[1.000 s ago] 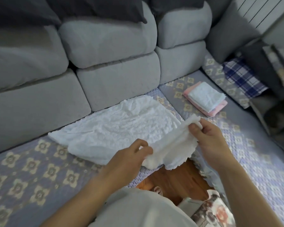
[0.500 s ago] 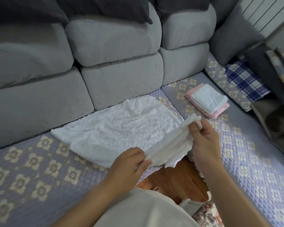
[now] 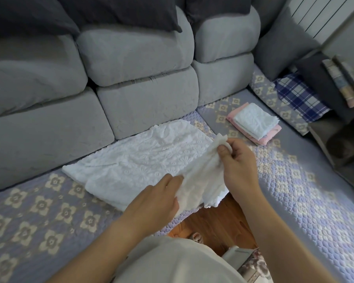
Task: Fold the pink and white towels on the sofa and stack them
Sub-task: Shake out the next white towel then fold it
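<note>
Both hands pinch the white towel (image 3: 143, 160): left hand (image 3: 155, 199) its near edge, right hand (image 3: 236, 162) a raised corner; folded stack (image 3: 253, 124) lies at two o'clock.

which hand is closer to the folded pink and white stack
Right. The right hand pinches the white towel's raised corner just short of the folded stack; the left hand grips the towel's near edge, farther away.

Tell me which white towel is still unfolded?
The large white towel spread on the seat, gripped by both hands; the small white towel lies folded atop the pink one.
</note>
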A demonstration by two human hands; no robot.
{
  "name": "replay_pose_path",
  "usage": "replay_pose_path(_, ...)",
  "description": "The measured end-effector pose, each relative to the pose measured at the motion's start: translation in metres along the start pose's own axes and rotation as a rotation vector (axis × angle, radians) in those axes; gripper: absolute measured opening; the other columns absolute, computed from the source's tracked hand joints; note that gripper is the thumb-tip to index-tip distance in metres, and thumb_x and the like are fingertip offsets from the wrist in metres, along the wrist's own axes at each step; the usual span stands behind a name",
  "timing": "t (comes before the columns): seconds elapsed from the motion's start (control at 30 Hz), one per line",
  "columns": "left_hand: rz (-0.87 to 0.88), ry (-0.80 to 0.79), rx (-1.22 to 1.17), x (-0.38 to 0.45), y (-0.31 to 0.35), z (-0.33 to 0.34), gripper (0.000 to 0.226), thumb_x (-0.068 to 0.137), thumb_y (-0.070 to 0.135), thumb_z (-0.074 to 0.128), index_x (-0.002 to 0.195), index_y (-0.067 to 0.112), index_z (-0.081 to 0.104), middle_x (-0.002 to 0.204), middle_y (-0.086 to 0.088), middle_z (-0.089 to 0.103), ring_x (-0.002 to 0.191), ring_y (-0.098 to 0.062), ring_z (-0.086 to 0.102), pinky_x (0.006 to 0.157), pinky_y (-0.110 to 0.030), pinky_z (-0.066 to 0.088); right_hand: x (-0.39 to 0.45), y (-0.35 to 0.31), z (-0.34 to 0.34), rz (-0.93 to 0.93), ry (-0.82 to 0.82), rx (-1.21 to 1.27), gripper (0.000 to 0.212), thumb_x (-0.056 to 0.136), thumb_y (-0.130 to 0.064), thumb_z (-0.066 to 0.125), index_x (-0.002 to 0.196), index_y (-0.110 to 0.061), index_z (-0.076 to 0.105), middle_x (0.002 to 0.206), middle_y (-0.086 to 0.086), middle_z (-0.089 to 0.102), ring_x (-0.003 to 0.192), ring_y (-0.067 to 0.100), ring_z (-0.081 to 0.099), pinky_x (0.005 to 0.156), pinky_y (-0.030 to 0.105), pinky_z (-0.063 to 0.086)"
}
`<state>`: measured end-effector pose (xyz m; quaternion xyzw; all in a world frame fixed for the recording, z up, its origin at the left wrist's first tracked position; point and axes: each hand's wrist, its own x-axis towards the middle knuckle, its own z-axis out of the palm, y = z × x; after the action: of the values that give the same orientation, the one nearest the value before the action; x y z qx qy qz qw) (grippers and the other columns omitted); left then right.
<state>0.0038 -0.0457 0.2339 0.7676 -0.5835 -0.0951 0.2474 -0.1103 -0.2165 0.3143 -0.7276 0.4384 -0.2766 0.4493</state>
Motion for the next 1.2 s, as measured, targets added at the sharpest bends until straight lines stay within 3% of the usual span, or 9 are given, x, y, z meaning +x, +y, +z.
replay_pose_path(0.07,-0.041,0.028,-0.078,0.003,0.000,0.001,0.019,0.101,0.038,0.043,0.116,0.025,0.046,0.098,0.009,0.057,0.070,-0.022,0.059,0.061,-0.030,0.043,0.002,0.000,-0.001,0.020,0.000,0.009,0.015,0.102,-0.018,0.054,0.093,-0.014,0.064,0.079,0.013,0.061,0.065,0.012,0.052,0.059,0.025,0.041)
replay_pose_path(0.17,-0.039,0.148,-0.070,0.003,-0.006,0.001,0.029,0.099,0.042,0.046,0.078,0.026,0.033,0.065,0.010,0.039,0.052,-0.017,0.046,0.050,-0.027,0.034,0.002,-0.002,-0.004,0.025,0.009,0.037,0.015,0.102,-0.017,0.054,0.091,-0.015,0.065,0.075,0.009,0.060,0.064,0.009,0.052,0.059,0.022,0.041)
replay_pose_path(0.3,0.015,0.155,-0.104,-0.012,-0.023,0.008,0.005,0.096,0.025,0.060,0.095,0.026,0.055,0.081,0.010,0.043,0.044,-0.019,0.043,0.040,-0.032,0.042,0.000,0.000,-0.005,0.038,0.002,0.027,0.014,0.101,-0.018,0.056,0.093,-0.014,0.066,0.086,0.018,0.064,0.069,0.016,0.054,0.064,0.032,0.043)
replay_pose_path(0.37,0.024,0.055,-0.043,-0.017,-0.025,0.010,0.032,0.089,0.013,0.069,0.113,0.032,0.059,0.092,0.010,0.045,0.040,-0.020,0.043,0.038,-0.034,0.044,-0.002,0.000,-0.006,0.044,0.003,0.030,0.014,0.101,-0.017,0.055,0.093,-0.014,0.066,0.086,0.018,0.065,0.068,0.016,0.055,0.064,0.031,0.043)
replay_pose_path(0.5,0.036,0.140,0.004,-0.019,-0.025,0.010,0.010,0.088,0.021,0.074,0.086,0.019,0.064,0.075,0.004,0.046,0.040,-0.021,0.043,0.036,-0.032,0.044,-0.006,0.001,-0.004,0.056,-0.001,0.029,0.014,0.102,-0.017,0.055,0.095,-0.009,0.064,0.081,0.020,0.059,0.066,0.017,0.050,0.063,0.032,0.040)
replay_pose_path(0.63,0.104,0.335,0.032,-0.017,-0.032,0.008,0.027,0.091,0.025,0.068,0.069,0.015,0.057,0.063,0.003,0.046,0.048,-0.017,0.042,0.043,-0.028,0.041,-0.009,0.000,-0.003,0.057,0.000,0.073,0.014,0.103,-0.017,0.054,0.097,-0.009,0.064,0.078,0.018,0.056,0.068,0.018,0.050,0.062,0.029,0.042)
replay_pose_path(0.77,0.133,0.405,-0.006,-0.019,-0.041,0.012,0.021,0.090,0.021,0.072,0.072,0.012,0.068,0.076,0.001,0.065,0.065,-0.017,0.060,0.063,-0.028,0.053,-0.007,-0.003,-0.004,0.074,0.046,0.127,0.016,0.103,-0.016,0.053,0.094,-0.017,0.066,0.076,-0.001,0.061,0.069,0.011,0.054,0.061,0.023,0.045)
replay_pose_path(1.0,-0.603,0.426,-0.967,-0.022,-0.007,-0.004,0.013,0.085,0.004,0.076,0.084,0.016,0.080,0.094,0.005,0.076,0.093,-0.009,0.071,0.084,-0.019,0.055,-0.002,-0.004,-0.006,0.117,0.158,0.216,0.014,0.103,-0.019,0.053,0.098,-0.020,0.066,0.084,-0.006,0.062,0.076,0.007,0.056,0.070,0.024,0.046)
replay_pose_path(1.2,-0.533,0.331,-1.027,-0.026,-0.003,-0.009,0.036,0.084,-0.006,0.072,0.074,0.028,0.075,0.095,0.008,0.073,0.091,-0.009,0.069,0.082,-0.017,0.052,0.001,-0.001,-0.015,0.106,0.132,0.224,0.017,0.100,-0.009,0.056,0.099,-0.017,0.071,0.088,-0.003,0.067,0.082,0.008,0.059,0.073,0.024,0.048)
